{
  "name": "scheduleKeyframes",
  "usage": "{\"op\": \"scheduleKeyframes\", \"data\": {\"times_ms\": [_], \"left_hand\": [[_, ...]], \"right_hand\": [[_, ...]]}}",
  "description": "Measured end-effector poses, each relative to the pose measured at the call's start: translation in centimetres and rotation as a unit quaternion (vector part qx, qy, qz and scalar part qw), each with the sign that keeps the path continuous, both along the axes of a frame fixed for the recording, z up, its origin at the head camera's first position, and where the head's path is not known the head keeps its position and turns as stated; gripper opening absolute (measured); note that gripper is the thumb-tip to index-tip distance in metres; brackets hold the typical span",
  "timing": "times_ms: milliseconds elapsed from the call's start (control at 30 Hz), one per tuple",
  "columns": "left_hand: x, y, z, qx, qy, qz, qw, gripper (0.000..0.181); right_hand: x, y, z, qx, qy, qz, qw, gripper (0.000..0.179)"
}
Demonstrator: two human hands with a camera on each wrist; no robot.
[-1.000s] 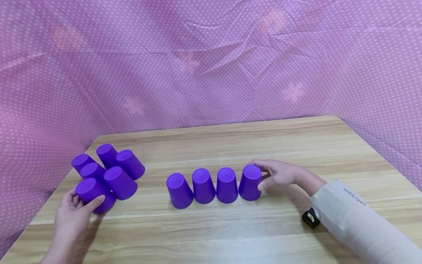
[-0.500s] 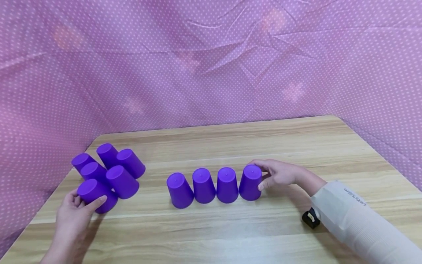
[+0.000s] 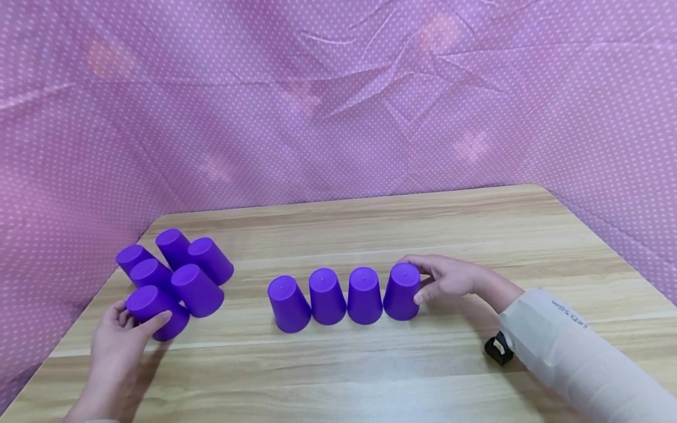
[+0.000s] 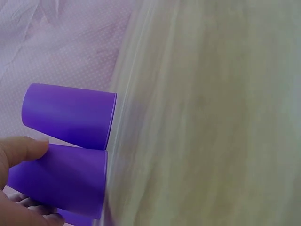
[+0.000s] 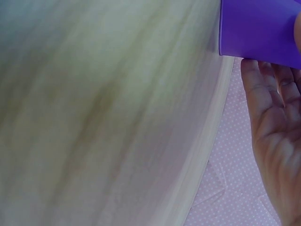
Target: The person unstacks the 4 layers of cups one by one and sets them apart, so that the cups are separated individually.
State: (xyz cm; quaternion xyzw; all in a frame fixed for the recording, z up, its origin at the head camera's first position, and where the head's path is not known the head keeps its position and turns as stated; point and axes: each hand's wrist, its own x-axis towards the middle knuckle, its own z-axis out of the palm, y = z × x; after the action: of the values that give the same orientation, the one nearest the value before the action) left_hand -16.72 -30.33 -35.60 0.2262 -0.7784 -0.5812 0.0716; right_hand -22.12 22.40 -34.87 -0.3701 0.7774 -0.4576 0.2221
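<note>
Toward the left of the head view, my left hand [image 3: 117,338] grips the nearest purple cup [image 3: 161,317] of a cluster, thumb on one side and fingers on the other. That cup stands upside down beside another purple cup [image 4: 68,115], seen close in the left wrist view. On the right, my right hand [image 3: 449,277] holds the end cup [image 3: 401,299] of a row between thumb and fingers. In the right wrist view its fingers [image 5: 261,94] lie along the side of this cup [image 5: 258,30]. The row's other cups, such as the leftmost [image 3: 291,311], stand upside down too.
More upside-down cups [image 3: 211,261] stand close together at the left of the wooden table [image 3: 338,370]. A pink dotted cloth [image 3: 338,106] hangs behind and around the table. A small black device [image 3: 499,349] sits at the right wrist, below a pale sleeve [image 3: 576,352].
My left hand and its cup have shifted slightly right, and the neighbouring cup has moved a little with them. My right hand stays at the end cup of the row.
</note>
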Motion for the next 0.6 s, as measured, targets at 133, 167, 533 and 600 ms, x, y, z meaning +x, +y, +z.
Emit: {"op": "scheduleKeyframes", "data": {"times_ms": [133,167,533,600], "left_hand": [[-0.2,-0.2,0.2,0.014,0.028,0.014,0.9994,0.076],[-0.3,-0.2,0.5,0.009,0.031,0.016,0.9993,0.076],[-0.2,1.7,3.4,0.013,0.141,0.083,0.9864,0.056],[-0.1,2.2,4.0,0.016,0.17,0.088,0.9813,0.055]], "right_hand": [[0.0,0.0,0.0,0.003,-0.003,-0.003,1.0,0.055],[0.0,0.0,0.0,0.002,-0.005,-0.002,1.0,0.055],[-0.2,0.0,0.2,-0.003,-0.012,0.001,0.9999,0.055],[-0.2,0.0,0.2,-0.005,-0.013,0.002,0.9999,0.055]]}}
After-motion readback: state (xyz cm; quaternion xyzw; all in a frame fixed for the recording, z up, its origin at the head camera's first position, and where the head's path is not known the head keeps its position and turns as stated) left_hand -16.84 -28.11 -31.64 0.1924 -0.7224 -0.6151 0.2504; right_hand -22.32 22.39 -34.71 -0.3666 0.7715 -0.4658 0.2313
